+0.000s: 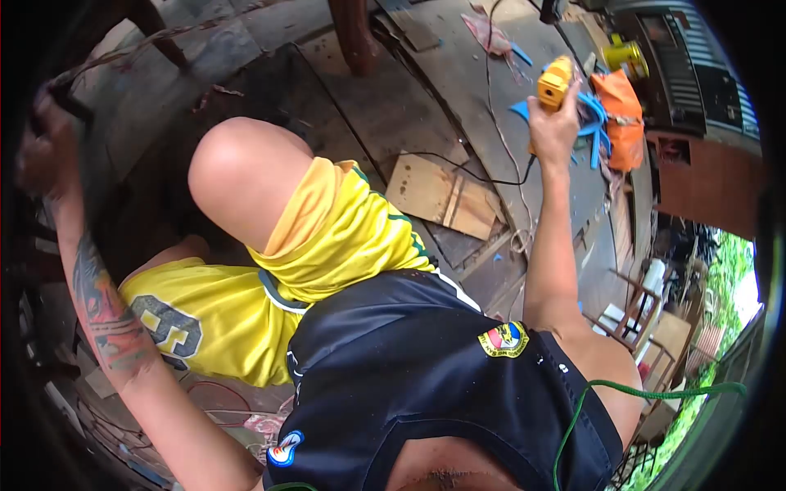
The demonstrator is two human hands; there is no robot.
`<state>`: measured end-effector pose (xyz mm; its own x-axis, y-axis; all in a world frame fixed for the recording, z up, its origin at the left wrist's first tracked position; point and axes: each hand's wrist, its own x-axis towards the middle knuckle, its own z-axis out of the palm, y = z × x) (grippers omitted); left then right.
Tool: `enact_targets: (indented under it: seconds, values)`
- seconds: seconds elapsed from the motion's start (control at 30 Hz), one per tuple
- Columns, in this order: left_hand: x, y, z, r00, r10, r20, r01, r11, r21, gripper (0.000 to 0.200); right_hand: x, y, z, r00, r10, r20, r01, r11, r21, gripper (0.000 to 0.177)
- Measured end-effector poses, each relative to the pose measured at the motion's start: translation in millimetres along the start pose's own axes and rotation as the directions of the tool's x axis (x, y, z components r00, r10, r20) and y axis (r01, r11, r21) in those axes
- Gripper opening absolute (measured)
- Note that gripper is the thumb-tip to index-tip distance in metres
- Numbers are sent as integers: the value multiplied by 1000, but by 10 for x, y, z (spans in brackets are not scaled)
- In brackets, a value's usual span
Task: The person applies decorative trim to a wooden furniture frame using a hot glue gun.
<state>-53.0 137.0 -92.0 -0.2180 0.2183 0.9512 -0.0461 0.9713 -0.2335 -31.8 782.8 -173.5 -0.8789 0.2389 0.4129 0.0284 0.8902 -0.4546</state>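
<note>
My right hand [553,131] is closed around a yellow power tool [555,82], held out at arm's length over the wooden floor. A black cord [483,177] trails from beneath that hand toward a worn piece of board [442,195]. Just beyond the tool lie blue plastic pieces [596,123] and an orange bag [620,114]. At the far left, my left hand [49,147] is raised beside a dark wooden part [75,106]. Blur and shadow hide its fingers, so I cannot make out a grip.
Dark wooden legs [352,37] stand at the top. A loose cord [494,90] crosses the floorboards [336,90]. A yellow container [626,56] is at the upper right, and a chair-like frame [634,315] at the right. My bent knee [246,176] fills the middle left.
</note>
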Motion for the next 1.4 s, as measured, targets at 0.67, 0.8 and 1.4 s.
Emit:
enact_targets:
  seconds: [0.67,0.8,1.4]
  values:
    - [-30,95,-138,979,-183,88,182,983,17,35,-1339,96,1699,938,-293,182,230,925,303,28]
    - [7,101,-194,971,-218,103,220,975,-13,36,-513,-2405,1310,710,-684,-171,571,415,708,37]
    - [135,24,-114,959,-284,-20,284,956,69,26,229,-4927,1218,608,-726,-321,661,239,711,15]
